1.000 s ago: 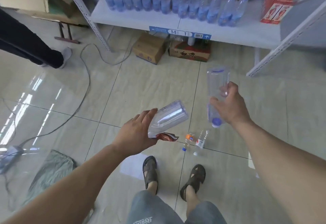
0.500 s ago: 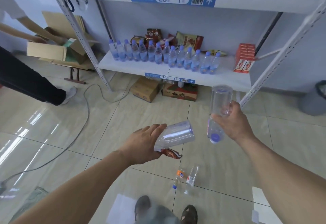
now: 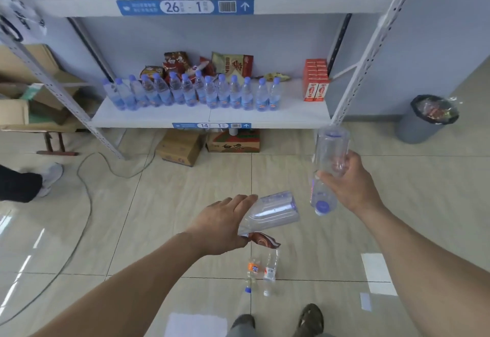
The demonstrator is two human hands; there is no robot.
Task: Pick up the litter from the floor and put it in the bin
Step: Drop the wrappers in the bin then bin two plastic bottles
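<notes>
Two shelves of the white rack [image 3: 212, 117] fill my view, which has lifted within the last second from the floor tiles to take in the grey bin [image 3: 421, 121], lined in black and already holding wrappers, well apart to the right by the wall. I judge that collection is pausing and the walk to the bin comes next. On the lower shelf stands a row of water bottles [image 3: 191, 94]. The right hand [image 3: 350, 180] grips an empty clear bottle [image 3: 330, 148], cap downward. The left hand [image 3: 222, 226] is closed round a second clear bottle [image 3: 273, 212] and a red-brown wrapper [image 3: 265, 240] beneath it. Outstanding: an orange-labelled bottle [image 3: 252, 270] and a white-labelled bottle [image 3: 270, 273] lie side by side on the tiles before my feet, needing a return trip.
</notes>
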